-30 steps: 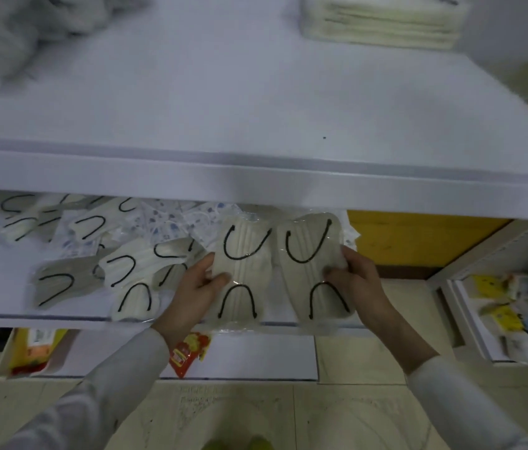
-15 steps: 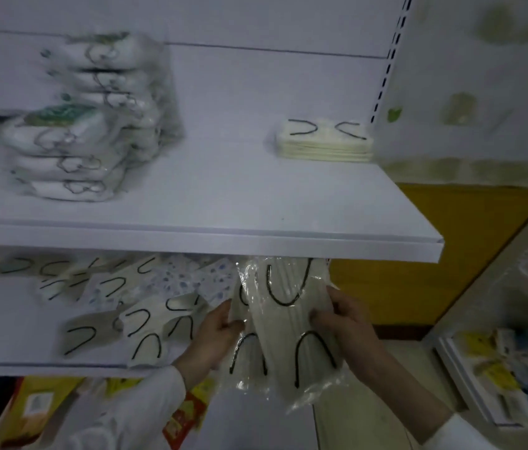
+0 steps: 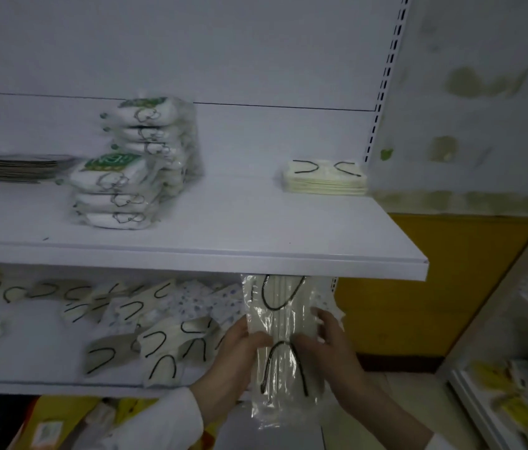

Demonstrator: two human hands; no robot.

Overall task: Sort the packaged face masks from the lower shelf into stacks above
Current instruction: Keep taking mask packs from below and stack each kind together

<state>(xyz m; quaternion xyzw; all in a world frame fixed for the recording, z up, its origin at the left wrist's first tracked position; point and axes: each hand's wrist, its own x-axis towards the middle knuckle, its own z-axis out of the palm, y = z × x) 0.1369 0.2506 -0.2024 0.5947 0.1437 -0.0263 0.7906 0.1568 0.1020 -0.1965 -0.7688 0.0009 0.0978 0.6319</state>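
The white upper shelf point(image 3: 256, 228) ran across the view, and at its right end, towards the back, lay the low stack of cream face masks with black ear loops point(image 3: 324, 180), up and a little right of what we carried. We held the clear-wrapped pack of cream face masks point(image 3: 283, 332) before the white lower shelf point(image 3: 29, 358), long axis upright, its top hidden under the upper shelf's lip. Our left hand point(image 3: 235, 360) gripped its left edge and our right hand point(image 3: 332, 350) its right, the right lying nearer the stack.
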